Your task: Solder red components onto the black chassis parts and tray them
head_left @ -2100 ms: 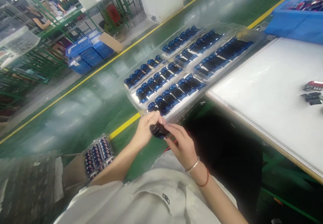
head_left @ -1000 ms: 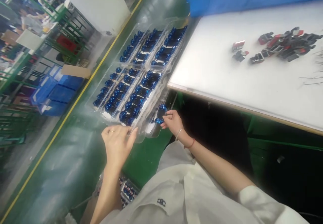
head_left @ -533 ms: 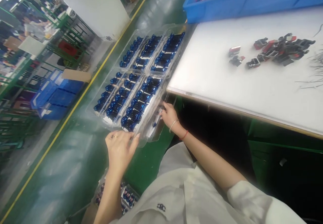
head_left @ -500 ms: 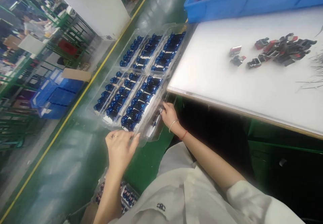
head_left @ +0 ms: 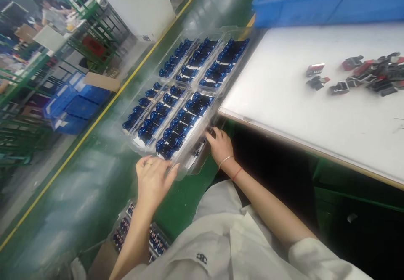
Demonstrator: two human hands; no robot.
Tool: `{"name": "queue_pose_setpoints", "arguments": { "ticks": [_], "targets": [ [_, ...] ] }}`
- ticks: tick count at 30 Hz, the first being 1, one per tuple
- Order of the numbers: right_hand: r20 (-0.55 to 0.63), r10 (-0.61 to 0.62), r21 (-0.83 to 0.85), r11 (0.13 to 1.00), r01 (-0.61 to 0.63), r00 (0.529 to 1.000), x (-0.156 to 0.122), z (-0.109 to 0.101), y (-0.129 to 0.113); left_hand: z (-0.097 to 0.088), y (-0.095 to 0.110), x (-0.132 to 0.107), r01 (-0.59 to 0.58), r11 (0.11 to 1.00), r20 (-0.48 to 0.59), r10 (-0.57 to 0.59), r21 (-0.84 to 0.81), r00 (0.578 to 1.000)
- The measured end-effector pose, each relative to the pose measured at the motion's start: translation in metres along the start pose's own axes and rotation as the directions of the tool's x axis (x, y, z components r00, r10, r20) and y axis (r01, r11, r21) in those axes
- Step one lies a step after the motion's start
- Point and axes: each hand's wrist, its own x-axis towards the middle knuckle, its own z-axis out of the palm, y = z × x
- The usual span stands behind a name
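Note:
A clear plastic tray [head_left: 136, 142] holding rows of shiny blue parts [head_left: 176, 107] juts out past the left edge of the white table [head_left: 284, 99]. My left hand [head_left: 153, 180] grips the tray's near rim, fingers laid over the edge. My right hand [head_left: 220, 143] reaches under the tray's near right corner, fingers curled beside a blue part [head_left: 199, 147] in the layer below. Whether those fingers still hold that part is hidden.
Red and black parts [head_left: 362, 76] lie loose on the table's far right. A blue bin [head_left: 315, 6] stands at the table's back. Another tray of parts [head_left: 139, 233] lies low by my left arm. Blue crates [head_left: 75, 101] and green racks stand across the aisle.
My right hand carried a blue part from in front of me to the lower tray layer at the near right corner. My left hand took hold of the tray's near rim.

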Motion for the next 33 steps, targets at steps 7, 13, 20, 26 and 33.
{"name": "queue_pose_setpoints", "arguments": {
  "ticks": [7, 13, 20, 26, 33],
  "targets": [
    [0.019, -0.065, -0.075, 0.995, 0.066, 0.998, 0.033, 0.007, -0.002, -0.001, -0.004, 0.002, -0.007, 1.000, -0.014, 0.007, -0.013, 1.000],
    [0.031, -0.133, -0.083, 0.987, 0.135, 0.991, 0.026, 0.009, -0.002, 0.002, -0.003, 0.000, 0.015, 0.999, 0.001, -0.015, -0.028, 1.000],
    [-0.019, -0.376, -0.040, 0.926, 0.375, 0.927, -0.053, 0.014, -0.008, 0.007, 0.009, -0.007, 0.103, 0.991, 0.084, -0.096, -0.085, 0.992],
    [-0.186, -0.366, 0.237, 0.884, 0.403, 0.912, -0.112, 0.023, 0.039, 0.037, 0.024, -0.029, 0.183, 0.970, 0.072, -0.173, -0.163, 0.982],
    [-0.149, -0.168, 0.286, 0.936, 0.205, 0.974, -0.137, 0.001, 0.086, 0.055, 0.034, -0.041, 0.168, 0.973, -0.036, -0.176, -0.161, 0.984]
  ]
}}
